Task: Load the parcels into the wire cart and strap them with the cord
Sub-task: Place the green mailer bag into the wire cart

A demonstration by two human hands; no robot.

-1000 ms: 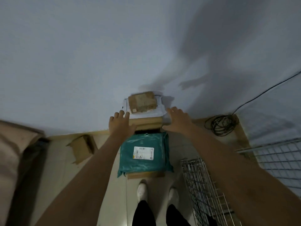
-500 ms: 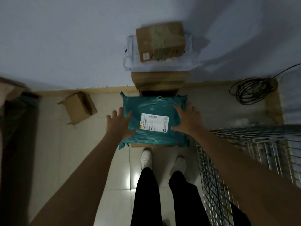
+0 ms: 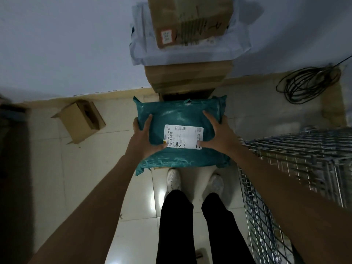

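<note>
A teal plastic parcel (image 3: 181, 115) with a white shipping label lies in front of my feet, on top of something brown whose edge shows below it. My left hand (image 3: 145, 138) grips its left edge, thumb on top and fingers wrapped round the side. My right hand (image 3: 215, 132) grips its right side, with the thumb on the label corner. Behind it a stack leans at the wall: a brown carton (image 3: 190, 20) on a white poly bag (image 3: 236, 46) on a flat brown box (image 3: 188, 77). The wire cart (image 3: 297, 149) stands at my right. A coiled black cord (image 3: 308, 82) lies by the wall.
A small open cardboard box (image 3: 80, 121) lies on its side on the tiled floor to the left. A dark object fills the far left edge. My legs and white shoes (image 3: 173, 180) stand just behind the teal parcel.
The view tilted down and closer. My hands came down from the stack at the wall to the teal parcel and now grip its two sides.
</note>
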